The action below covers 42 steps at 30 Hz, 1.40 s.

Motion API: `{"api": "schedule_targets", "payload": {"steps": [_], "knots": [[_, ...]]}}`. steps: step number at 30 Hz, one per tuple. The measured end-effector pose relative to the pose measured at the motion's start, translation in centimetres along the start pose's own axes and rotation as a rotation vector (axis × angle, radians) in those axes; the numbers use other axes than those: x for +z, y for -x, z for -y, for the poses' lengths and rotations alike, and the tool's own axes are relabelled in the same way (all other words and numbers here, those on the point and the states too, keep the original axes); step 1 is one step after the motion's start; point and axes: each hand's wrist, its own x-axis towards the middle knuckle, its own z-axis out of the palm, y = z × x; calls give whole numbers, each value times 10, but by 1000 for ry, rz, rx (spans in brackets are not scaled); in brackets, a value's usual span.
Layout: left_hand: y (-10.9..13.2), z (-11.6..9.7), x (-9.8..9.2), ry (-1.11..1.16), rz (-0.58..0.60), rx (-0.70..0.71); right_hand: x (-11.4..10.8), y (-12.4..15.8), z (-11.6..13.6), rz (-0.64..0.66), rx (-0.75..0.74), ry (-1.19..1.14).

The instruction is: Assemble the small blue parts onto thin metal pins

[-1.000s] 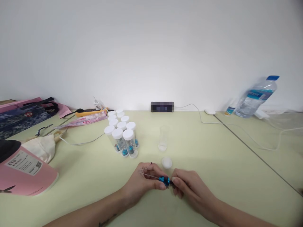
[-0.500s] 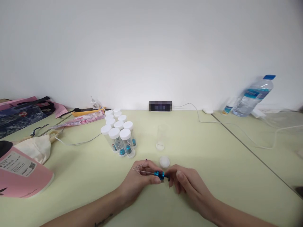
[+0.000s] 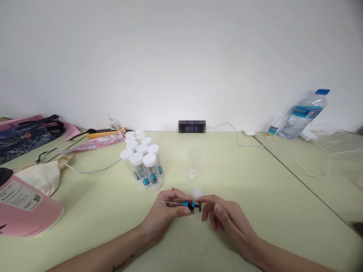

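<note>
My left hand is closed on a small blue metal tool, held between thumb and fingers. From the tool's left end runs a thin bent wire with a dark bead at its tip; the right end carries a black knob. Close beside that knob is my right hand, its index finger stretched out and the thumb apart, holding nothing. Whether the fingertip touches the knob I cannot tell. Behind the hands lies a white cap, and beyond it a clear tube stands upright on the table.
Several white-capped tubes holding blue pieces stand in a group at left. A pink cup is at the left front. Against the wall are a small dark display and, to the right, a leaning water bottle and cables.
The tool in my left hand has shifted slightly up and left, and its black knob shows more clearly. My right fingers have come away from the knob a little.
</note>
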Motion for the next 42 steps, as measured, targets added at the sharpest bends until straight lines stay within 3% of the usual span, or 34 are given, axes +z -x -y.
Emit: {"api": "schedule_targets", "payload": {"steps": [10, 14, 17, 21, 26, 34, 37, 42], "knots": [[1, 1, 0, -25, 34, 9, 1, 0, 3, 1, 14, 61], [2, 3, 1, -54, 108, -29, 1, -3, 6, 97, 8, 214], [4, 3, 1, -47, 100, -44, 2, -3, 8, 129, -6, 302], [3, 2, 1, -38, 77, -27, 5, 0, 6, 89, 40, 309], [2, 1, 1, -48, 85, -31, 6, 2, 0, 60, -49, 322], [3, 3, 0, -21, 94, -41, 1, -1, 9, 131, -65, 263], [3, 3, 0, -27, 87, -42, 3, 0, 7, 120, -17, 319], [3, 3, 0, -12, 72, -19, 5, 1, 4, 77, 120, 164]]}}
